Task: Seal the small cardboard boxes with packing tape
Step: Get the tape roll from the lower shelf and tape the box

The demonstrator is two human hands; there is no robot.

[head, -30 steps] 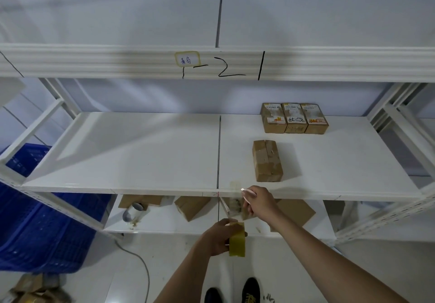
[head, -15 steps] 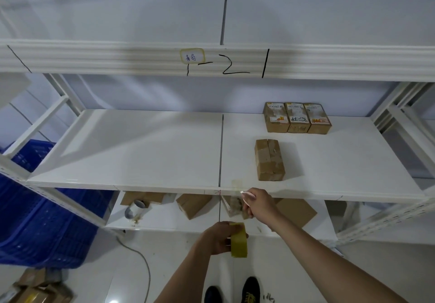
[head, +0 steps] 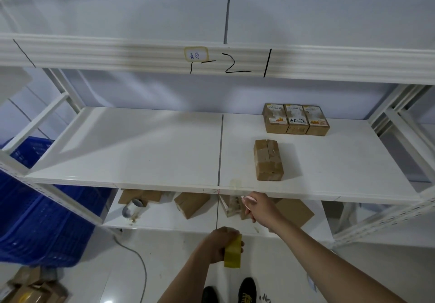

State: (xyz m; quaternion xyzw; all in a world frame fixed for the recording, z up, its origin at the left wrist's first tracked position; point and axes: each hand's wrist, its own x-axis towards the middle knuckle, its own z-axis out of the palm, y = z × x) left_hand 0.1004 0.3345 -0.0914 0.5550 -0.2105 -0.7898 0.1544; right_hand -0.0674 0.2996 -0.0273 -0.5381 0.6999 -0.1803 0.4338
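A small brown cardboard box (head: 268, 163) lies on the white shelf (head: 146, 152), right of its middle seam and near the front edge. Three small labelled boxes (head: 296, 122) stand side by side at the back right. Below the shelf's front edge my left hand (head: 220, 244) grips a yellowish roll of packing tape (head: 233, 253). My right hand (head: 257, 206) is higher, just under the shelf edge, and pinches the end of a clear strip of tape (head: 235, 205) drawn from the roll. A stuck scrap of tape (head: 236, 182) sits on the shelf edge.
The lower shelf (head: 164, 218) carries several cardboard boxes (head: 191, 205) and another tape roll (head: 131, 207). A blue plastic crate (head: 44, 211) stands at the left, with a cable (head: 138, 258) on the floor beside it. More boxes (head: 30, 291) lie at the bottom left. My shoes (head: 246, 291) show below.
Both hands stay close to where they were, the tape strip still stretched between them. The camera has tilted slightly, so the shelf sits a little lower and to the right in view.
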